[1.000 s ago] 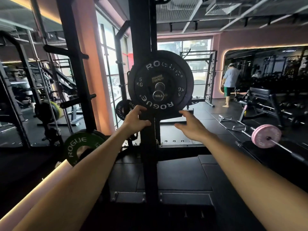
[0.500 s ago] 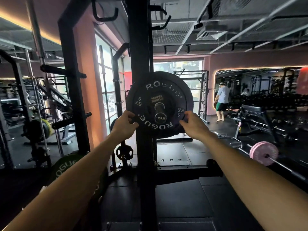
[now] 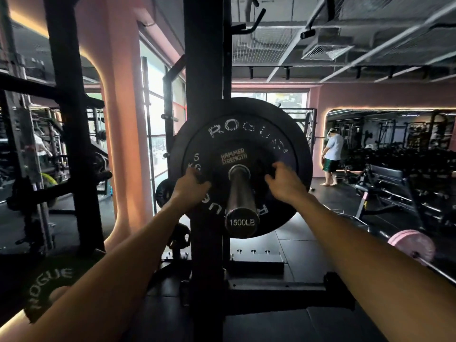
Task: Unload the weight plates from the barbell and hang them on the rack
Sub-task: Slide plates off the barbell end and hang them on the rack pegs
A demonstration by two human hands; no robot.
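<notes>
A black Rogue 5 kg plate (image 3: 246,134) sits on the barbell sleeve (image 3: 238,193), whose end cap reads 1500LB and points at me. A larger black plate (image 3: 302,149) sits right behind it. My left hand (image 3: 191,185) grips the small plate's lower left edge. My right hand (image 3: 283,181) curls its fingers on the plate's right edge. The black rack upright (image 3: 204,70) stands just behind the plates and hides their left part.
A green Rogue plate (image 3: 49,280) hangs low on the left. Small black plates (image 3: 178,239) sit on the rack's low pegs. A pink-plated barbell (image 3: 412,245) lies on the floor at right. A person (image 3: 333,156) stands far back beside benches.
I have come closer to the plate. Both hands slid from under its rim up to its left and right edges and took hold.
</notes>
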